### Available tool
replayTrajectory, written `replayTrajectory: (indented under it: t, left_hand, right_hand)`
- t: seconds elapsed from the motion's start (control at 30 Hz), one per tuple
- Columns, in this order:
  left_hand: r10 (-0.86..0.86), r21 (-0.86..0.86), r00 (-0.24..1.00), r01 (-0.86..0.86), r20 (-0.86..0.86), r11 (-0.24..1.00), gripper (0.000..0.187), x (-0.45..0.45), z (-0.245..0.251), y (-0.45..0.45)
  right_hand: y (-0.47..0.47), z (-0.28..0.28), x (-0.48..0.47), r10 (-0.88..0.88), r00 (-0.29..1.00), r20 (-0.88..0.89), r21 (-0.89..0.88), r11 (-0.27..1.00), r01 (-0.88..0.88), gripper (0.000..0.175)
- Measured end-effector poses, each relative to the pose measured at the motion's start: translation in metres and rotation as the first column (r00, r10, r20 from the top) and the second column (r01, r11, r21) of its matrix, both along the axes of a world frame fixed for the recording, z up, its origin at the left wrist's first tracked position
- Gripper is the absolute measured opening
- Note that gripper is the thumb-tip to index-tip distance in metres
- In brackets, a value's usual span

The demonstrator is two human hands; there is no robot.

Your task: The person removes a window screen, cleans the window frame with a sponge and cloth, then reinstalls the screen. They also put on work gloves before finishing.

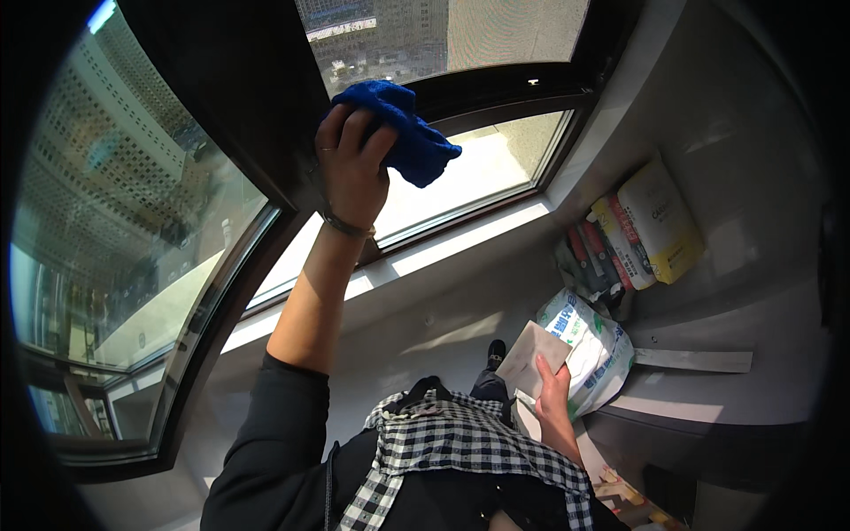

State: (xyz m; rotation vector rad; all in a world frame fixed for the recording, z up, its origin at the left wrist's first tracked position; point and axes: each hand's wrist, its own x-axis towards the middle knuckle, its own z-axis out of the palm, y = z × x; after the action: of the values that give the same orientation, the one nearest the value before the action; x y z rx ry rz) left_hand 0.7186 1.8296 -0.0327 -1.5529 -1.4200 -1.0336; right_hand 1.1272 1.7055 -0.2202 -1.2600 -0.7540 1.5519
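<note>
My left hand point(355, 156) is raised at the upper middle, its fingers closed on a blue cloth point(415, 136). The cloth lies against or just in front of the dark window frame point(491, 99), between a screened pane above and a bright pane below; whether it touches cannot be told. A bracelet is on the left wrist. Lower right, my right hand point(553, 391) holds a flat, pale square piece point(534, 358), thumb on its face, beside a white plastic bag point(597, 352) with printing.
An opened window sash point(199, 332) stands at the left. Printed packages point(637, 232) are stacked by the wall at the right, near a pale flat strip point(694, 360). A window sill point(465, 242) runs below the panes. A shoe point(496, 354) shows on the floor.
</note>
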Motion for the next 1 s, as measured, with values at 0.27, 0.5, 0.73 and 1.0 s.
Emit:
replayTrajectory:
  t: [0.27,0.5,0.73,1.0]
  left_hand:
    - [0.462,-0.317,0.885,-0.457,-0.061,0.831,0.047,-0.048,-0.017,0.08]
    - [0.343,-0.384,0.932,-0.36,-0.113,0.85,0.042,0.049,-0.021,0.203]
    - [0.028,-0.429,0.985,-0.099,-0.17,0.898,0.03,0.19,-0.009,0.398]
    - [-0.133,-0.221,0.989,0.145,0.066,0.964,0.049,0.176,-0.012,0.369]
  right_hand:
    - [0.18,-0.01,-0.005,0.268,0.963,-0.037,-0.077,0.96,-0.27,0.04]
    - [0.306,0.003,0.046,0.303,0.953,-0.029,-0.117,0.945,-0.304,0.043]
    - [0.357,-0.006,0.099,0.211,0.974,-0.08,-0.107,0.97,-0.219,0.044]
    - [0.404,0.063,0.073,0.188,0.98,-0.071,0.088,0.979,-0.181,0.042]
